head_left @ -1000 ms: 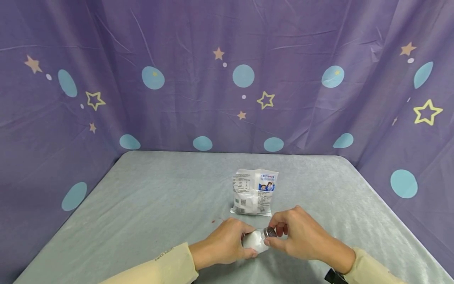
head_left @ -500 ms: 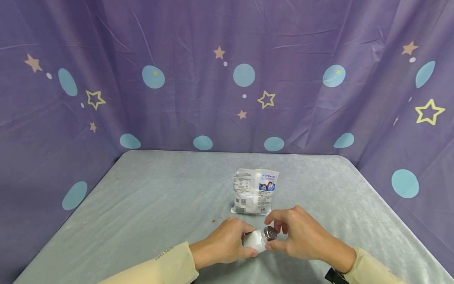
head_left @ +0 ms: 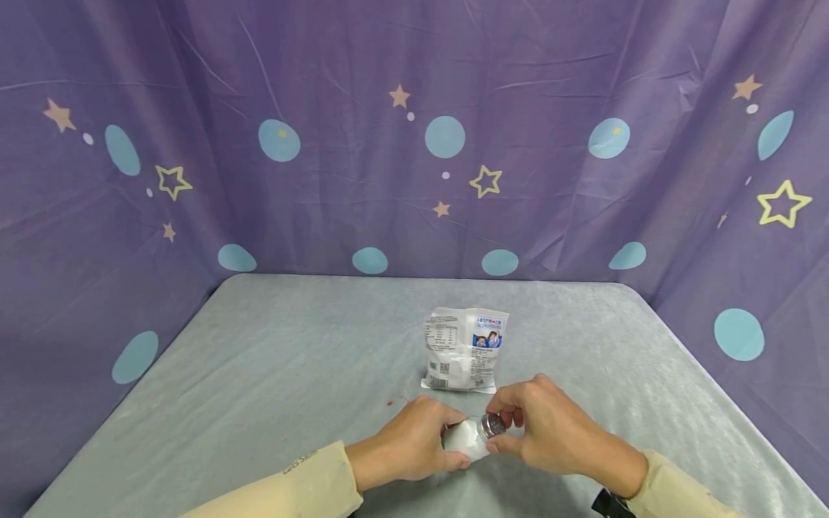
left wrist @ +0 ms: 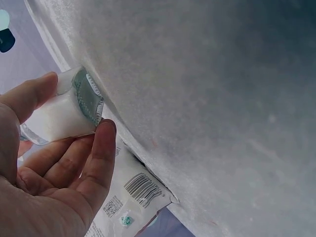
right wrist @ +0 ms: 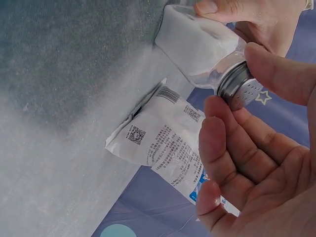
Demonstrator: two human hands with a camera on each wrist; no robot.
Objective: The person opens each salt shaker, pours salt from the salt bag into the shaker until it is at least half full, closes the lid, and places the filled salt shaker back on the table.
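My left hand point(head_left: 411, 440) grips a glass salt shaker point(head_left: 468, 439) by its body, thumb on the near side and fingers on the far side. White grains fill most of the shaker, which tilts with its perforated metal lid point(head_left: 494, 424) toward the right. Around that lid are the thumb and curled fingers of my right hand point(head_left: 550, 428); the right wrist view shows fingertips against the lid's rim and the thumb at its other side. The left wrist view shows the clear glass base point(left wrist: 90, 98) of the shaker.
Behind the hands, a white printed bag point(head_left: 463, 352) stands on the grey cloth-covered table point(head_left: 311, 345). A purple curtain point(head_left: 363, 180) with stars and dots encloses the back and sides. A small red mark lies left of the bag.
The right fingers spread off the lid half a second ago and have come back around it now. The left hand, shaker and bag have stayed in place.
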